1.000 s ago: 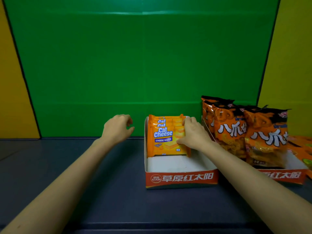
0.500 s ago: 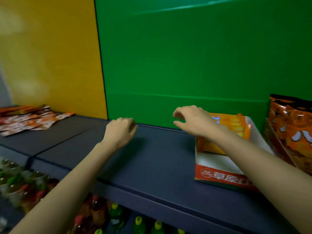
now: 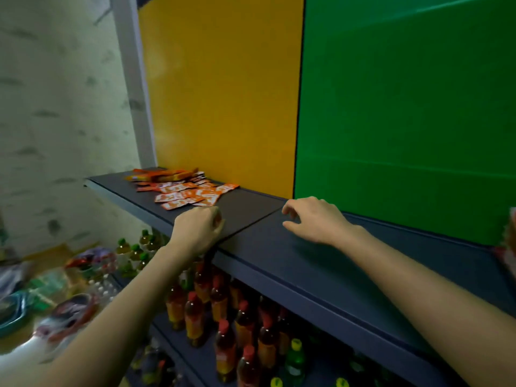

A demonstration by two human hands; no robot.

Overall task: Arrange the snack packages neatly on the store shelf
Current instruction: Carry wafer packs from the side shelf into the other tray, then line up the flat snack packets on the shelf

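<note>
Two hands: left hand loosely curled, right hand with fingers apart; both hold nothing, just above the near edge of the shelf.
Change: right hand has left the wafer packs; view swung left, their box now out of sight.
Meaning: probably that box is done.
Below: bottles stand in rows under the shelf.
Far left: sachets lie scattered flat on the shelf, likely next.

Flat orange-and-white snack packets, loosely scattered, perhaps overlapping, at dark shelf's far-left end.
</note>
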